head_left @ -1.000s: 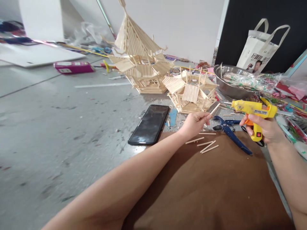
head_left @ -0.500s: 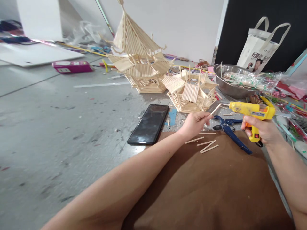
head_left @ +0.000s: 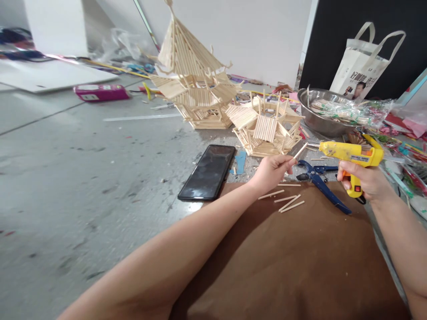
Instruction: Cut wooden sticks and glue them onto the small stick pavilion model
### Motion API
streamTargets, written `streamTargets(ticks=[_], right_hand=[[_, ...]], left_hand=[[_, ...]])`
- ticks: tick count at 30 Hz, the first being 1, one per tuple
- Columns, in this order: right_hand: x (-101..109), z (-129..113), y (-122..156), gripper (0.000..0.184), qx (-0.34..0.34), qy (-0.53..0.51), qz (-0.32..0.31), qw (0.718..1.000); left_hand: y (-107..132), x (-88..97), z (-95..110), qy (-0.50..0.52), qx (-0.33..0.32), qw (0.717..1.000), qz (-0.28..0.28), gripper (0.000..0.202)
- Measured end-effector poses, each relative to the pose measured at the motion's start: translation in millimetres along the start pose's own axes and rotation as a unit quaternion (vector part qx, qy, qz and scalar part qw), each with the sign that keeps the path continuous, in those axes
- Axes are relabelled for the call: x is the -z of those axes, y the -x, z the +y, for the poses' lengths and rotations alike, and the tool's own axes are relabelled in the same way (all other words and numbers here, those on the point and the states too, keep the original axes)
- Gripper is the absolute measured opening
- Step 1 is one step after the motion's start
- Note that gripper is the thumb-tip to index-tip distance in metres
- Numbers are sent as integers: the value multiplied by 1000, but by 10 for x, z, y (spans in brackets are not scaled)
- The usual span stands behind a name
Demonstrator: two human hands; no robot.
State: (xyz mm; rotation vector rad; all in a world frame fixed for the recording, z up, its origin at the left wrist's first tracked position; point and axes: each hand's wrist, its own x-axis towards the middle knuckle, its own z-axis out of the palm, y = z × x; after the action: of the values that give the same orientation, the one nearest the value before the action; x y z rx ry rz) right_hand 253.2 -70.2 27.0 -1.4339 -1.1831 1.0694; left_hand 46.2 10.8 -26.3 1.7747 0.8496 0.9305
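Between thumb and fingers, my left hand (head_left: 275,172) pinches a short wooden stick (head_left: 300,151), tilted up to the right. My right hand (head_left: 362,178) is wrapped round the grip of a yellow hot glue gun (head_left: 350,153), its nozzle at the stick's upper end. Below them lie blue-handled cutters (head_left: 323,189) and several loose cut sticks (head_left: 288,202) on a brown cloth (head_left: 293,262). Just behind my left hand stands a small six-sided stick model (head_left: 265,129), with a taller stick pagoda (head_left: 200,95) farther back to the left.
A black phone (head_left: 208,173) lies left of my left hand. At the back right, a steel bowl (head_left: 320,124) holds bagged sticks, near a white tote bag (head_left: 360,66). A purple pack (head_left: 102,93) sits on the grey floor (head_left: 83,186). Scraps clutter the right side.
Almost nothing differs. The held stick's upper end has risen very slightly by the glue gun's nozzle; both hands keep their grips.
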Motion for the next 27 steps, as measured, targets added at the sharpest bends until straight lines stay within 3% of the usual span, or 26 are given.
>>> streamTargets(ticks=[14, 21, 27], right_hand=[[-36, 70, -13, 31, -7, 17, -8, 1000], [-34, 33, -17, 27, 44, -36, 16, 998], [-55, 35, -18, 28, 41, -29, 11, 999]], left_hand=[[5, -15, -6, -21, -19, 999, 16, 25], [1, -13, -7, -51, -22, 998, 37, 24], [7, -8, 16, -75, -33, 996, 36, 26]])
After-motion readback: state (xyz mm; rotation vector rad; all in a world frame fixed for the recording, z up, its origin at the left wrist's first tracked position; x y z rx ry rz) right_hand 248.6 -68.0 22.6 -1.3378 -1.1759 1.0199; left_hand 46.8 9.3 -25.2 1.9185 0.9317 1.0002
